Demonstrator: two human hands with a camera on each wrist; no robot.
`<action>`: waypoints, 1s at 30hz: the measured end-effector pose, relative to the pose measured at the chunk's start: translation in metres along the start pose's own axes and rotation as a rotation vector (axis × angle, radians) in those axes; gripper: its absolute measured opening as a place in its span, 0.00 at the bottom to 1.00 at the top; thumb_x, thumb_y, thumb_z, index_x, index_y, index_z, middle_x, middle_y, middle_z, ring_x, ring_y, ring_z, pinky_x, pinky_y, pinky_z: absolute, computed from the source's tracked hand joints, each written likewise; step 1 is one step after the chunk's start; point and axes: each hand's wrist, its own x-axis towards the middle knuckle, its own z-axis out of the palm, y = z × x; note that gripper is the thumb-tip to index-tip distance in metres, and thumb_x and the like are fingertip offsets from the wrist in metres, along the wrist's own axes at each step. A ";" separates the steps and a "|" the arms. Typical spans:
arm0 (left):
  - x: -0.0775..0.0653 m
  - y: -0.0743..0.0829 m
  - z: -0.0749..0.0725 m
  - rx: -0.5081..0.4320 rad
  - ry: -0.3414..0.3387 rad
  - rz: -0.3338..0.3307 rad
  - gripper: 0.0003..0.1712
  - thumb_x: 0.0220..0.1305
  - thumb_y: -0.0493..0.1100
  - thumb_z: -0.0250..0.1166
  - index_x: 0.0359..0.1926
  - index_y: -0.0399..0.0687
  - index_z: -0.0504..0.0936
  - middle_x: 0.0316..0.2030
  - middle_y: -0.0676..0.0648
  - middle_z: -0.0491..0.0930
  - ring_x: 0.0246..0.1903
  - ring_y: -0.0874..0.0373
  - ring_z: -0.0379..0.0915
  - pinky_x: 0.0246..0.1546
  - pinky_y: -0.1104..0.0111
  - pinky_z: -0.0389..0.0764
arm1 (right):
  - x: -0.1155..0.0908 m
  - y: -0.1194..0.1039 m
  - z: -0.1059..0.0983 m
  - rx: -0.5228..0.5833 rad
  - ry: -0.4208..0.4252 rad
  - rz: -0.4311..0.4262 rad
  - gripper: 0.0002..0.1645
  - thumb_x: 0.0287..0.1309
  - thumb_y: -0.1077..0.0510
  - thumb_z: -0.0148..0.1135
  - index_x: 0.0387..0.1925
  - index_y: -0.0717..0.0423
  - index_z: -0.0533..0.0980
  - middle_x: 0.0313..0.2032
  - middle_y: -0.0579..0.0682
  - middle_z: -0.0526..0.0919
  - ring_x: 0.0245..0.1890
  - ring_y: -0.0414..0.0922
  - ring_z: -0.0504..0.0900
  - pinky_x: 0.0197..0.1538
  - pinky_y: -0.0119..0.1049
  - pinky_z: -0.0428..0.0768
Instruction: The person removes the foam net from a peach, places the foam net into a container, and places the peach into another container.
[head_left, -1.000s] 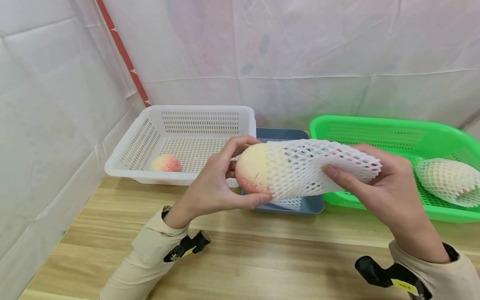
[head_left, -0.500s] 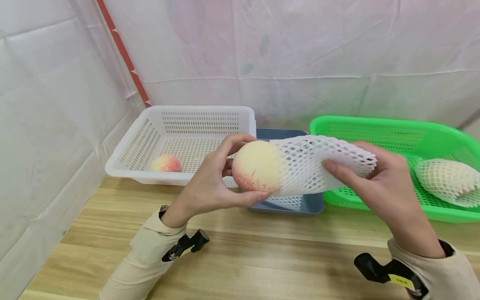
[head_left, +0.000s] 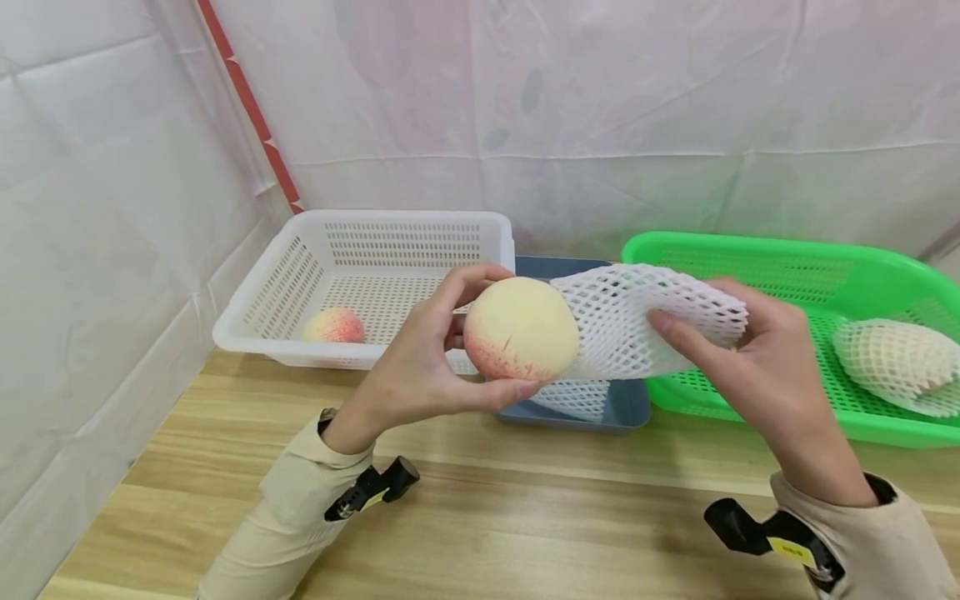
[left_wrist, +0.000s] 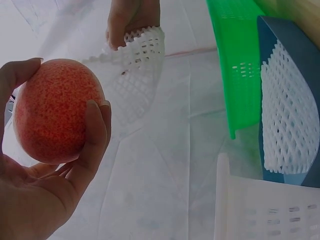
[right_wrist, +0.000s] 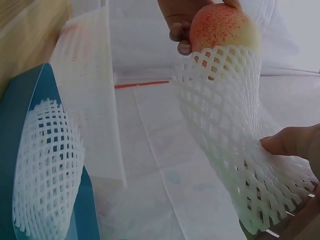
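My left hand (head_left: pixel 427 358) grips a yellow-and-red peach (head_left: pixel 521 329) between thumb and fingers, above the table. The peach's whole near side shows bare in the head view. A white foam net sleeve (head_left: pixel 618 325) is pinched at its right end by my right hand (head_left: pixel 765 383), thumb on top. Its wide mouth opens toward the peach, and in the right wrist view the mesh rim (right_wrist: pixel 225 55) overlaps the peach's lower side. In the left wrist view the peach's red side (left_wrist: pixel 57 115) faces the camera, fingers curled around it.
A white basket (head_left: pixel 416 218) at left holds another bare peach (head_left: pixel 335 326). A blue-grey tray (head_left: pixel 628 408) with a flat foam net (head_left: pixel 573 400) lies behind the hands. At right, a green basket (head_left: pixel 750 243) holds a net-wrapped peach (head_left: pixel 896 364).
The foam sleeve has slid back off the peach, which shows far more bare surface now. My right hand has shifted slightly left and up; my left hand keeps its hold, nearly still.
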 end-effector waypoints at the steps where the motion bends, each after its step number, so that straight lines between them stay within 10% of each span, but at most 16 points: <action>1: 0.000 0.000 0.000 0.001 0.000 -0.001 0.47 0.38 0.34 0.78 0.60 0.45 0.65 0.53 0.47 0.74 0.40 0.55 0.80 0.40 0.66 0.84 | 0.000 0.001 0.000 -0.007 0.007 0.001 0.14 0.51 0.62 0.70 0.42 0.56 0.81 0.35 0.39 0.83 0.27 0.36 0.77 0.22 0.25 0.74; 7: 0.000 0.000 0.000 0.004 -0.002 0.000 0.47 0.38 0.35 0.78 0.60 0.45 0.65 0.53 0.47 0.74 0.40 0.55 0.80 0.40 0.65 0.84 | 0.003 0.007 0.004 -0.046 0.062 -0.055 0.14 0.49 0.63 0.72 0.40 0.58 0.82 0.34 0.33 0.82 0.28 0.34 0.78 0.24 0.21 0.74; 13: 0.001 -0.001 0.000 -0.006 -0.003 0.000 0.47 0.37 0.34 0.78 0.60 0.44 0.65 0.54 0.46 0.74 0.42 0.54 0.79 0.41 0.65 0.84 | 0.005 0.016 0.013 -0.190 0.174 -0.353 0.14 0.43 0.68 0.72 0.36 0.64 0.83 0.32 0.46 0.86 0.30 0.21 0.75 0.31 0.15 0.70; 21: 0.001 -0.001 0.000 0.012 -0.003 0.008 0.47 0.37 0.35 0.79 0.60 0.44 0.65 0.53 0.46 0.75 0.42 0.55 0.79 0.40 0.65 0.84 | -0.003 0.019 0.039 -0.371 0.115 -0.599 0.19 0.33 0.72 0.72 0.35 0.66 0.81 0.32 0.60 0.83 0.32 0.52 0.80 0.36 0.34 0.76; 30: 0.000 -0.001 0.000 0.012 -0.004 0.016 0.47 0.37 0.35 0.79 0.60 0.44 0.65 0.53 0.46 0.75 0.46 0.56 0.77 0.40 0.66 0.84 | -0.009 0.027 0.058 -0.392 0.033 -0.721 0.34 0.18 0.83 0.69 0.38 0.63 0.80 0.36 0.58 0.80 0.38 0.55 0.77 0.31 0.49 0.81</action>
